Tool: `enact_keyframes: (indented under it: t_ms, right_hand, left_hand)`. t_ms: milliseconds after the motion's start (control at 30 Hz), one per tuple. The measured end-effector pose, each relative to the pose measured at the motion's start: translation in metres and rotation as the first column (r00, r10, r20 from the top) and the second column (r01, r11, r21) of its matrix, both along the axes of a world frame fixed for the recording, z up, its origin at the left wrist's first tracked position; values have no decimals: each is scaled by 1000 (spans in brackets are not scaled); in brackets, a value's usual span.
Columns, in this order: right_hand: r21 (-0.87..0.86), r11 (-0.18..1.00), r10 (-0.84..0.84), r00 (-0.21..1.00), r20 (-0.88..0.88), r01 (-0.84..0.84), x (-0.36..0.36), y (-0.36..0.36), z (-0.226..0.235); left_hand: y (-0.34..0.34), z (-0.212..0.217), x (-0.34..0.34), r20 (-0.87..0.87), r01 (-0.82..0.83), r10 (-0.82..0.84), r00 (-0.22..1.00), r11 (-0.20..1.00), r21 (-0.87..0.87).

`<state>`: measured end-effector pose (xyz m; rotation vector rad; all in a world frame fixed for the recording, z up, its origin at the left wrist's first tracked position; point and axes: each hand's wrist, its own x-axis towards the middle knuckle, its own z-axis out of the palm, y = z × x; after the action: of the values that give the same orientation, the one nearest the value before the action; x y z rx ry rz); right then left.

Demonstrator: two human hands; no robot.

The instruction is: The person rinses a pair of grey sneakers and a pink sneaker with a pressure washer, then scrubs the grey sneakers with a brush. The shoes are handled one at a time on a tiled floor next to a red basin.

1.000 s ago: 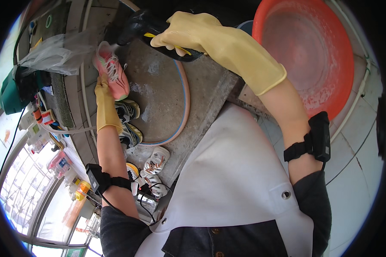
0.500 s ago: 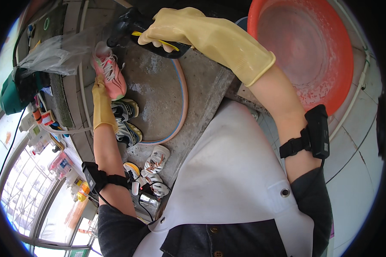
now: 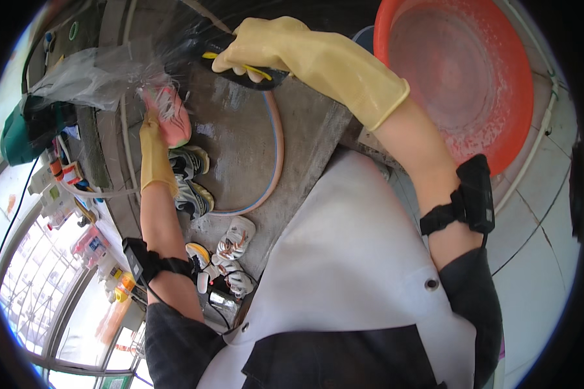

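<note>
My right hand (image 3: 256, 48), in a long pale yellow rubber glove, is closed round a black spray gun (image 3: 276, 80) with a yellow trigger. Water sprays from it toward the left. My left hand (image 3: 151, 139), gloved the same way, grips the pink sneaker (image 3: 172, 120) with white laces by its side. Spray bursts over the sneaker and blurs its upper end; the left fingers are partly hidden behind the shoe. A dark grey and white pair of sneakers (image 3: 193, 194) lies just below the pink one.
A beige hose (image 3: 277, 149) curves across the wet concrete slab (image 3: 240, 136). White sneakers (image 3: 236, 238) lie nearer to me. At the right stands a large red basin (image 3: 525, 84) with suds. Clear plastic sheeting (image 3: 84, 81) hangs at the left, above a green object (image 3: 26, 139). Bottles (image 3: 94, 249) line the window side.
Water now splashes widely over the pink sneaker, where its upper end showed clearly before. My right hand has shifted slightly down. The left hand keeps its hold in nearly the same place.
</note>
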<state>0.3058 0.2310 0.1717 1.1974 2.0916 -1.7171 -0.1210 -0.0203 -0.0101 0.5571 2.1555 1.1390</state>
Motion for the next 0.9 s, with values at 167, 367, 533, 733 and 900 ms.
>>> enact_keyframes:
  t_ms: [167, 367, 533, 733, 900]
  right_hand:
    - [4, 999, 36, 999, 35, -36, -23, -6, -11]
    - [-90, 985, -134, 977, 165, 150, 12, -12, 5]
    - [-83, 974, -194, 963, 186, 212, 26, -23, 20]
    - [-56, 990, -115, 976, 185, 128, 40, -34, 26]
    - [-64, 990, -113, 973, 200, 128, 55, -47, 32]
  left_hand:
    - [-29, -18, -70, -388, 95, -232, 892, 935, -341]
    - [34, -2, 36, -589, 73, -441, 678, 837, -543]
    - [59, 46, 108, -625, -43, -464, 628, 781, -623]
    - [46, 23, 45, -527, -29, -199, 826, 919, -393]
    - [38, -1, 24, -423, 36, -100, 900, 987, -156]
